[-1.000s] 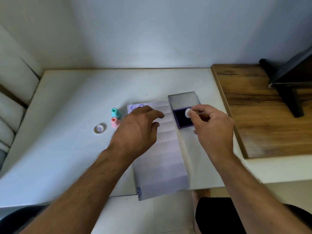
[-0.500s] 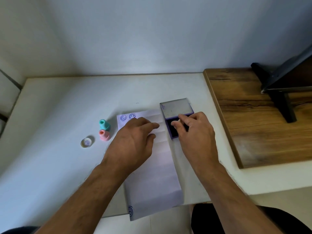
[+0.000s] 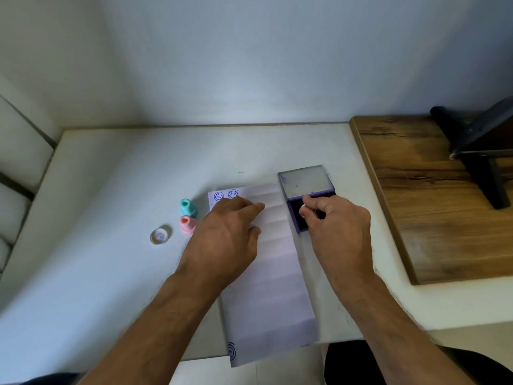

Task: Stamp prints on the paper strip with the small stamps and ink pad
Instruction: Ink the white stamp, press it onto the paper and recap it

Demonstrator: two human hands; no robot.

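My right hand (image 3: 337, 232) pinched over ink pad (image 3: 298, 220), stamp mostly hidden, probably white. Left hand (image 3: 227, 240) flat, fingers spread, pinning paper strip (image 3: 273, 287); strip runs away from me, near end overhanging table (image 3: 111, 218).

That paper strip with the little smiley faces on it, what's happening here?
A person is stamping prints onto the paper strip. The left hand lies flat on it, holding it down. The right hand pinches a small white stamp over the dark pad of the open ink pad, apparently inking it. Two smiley prints sit at the strip's far end. A teal stamp, a pink stamp and a clear cap stand to the left.
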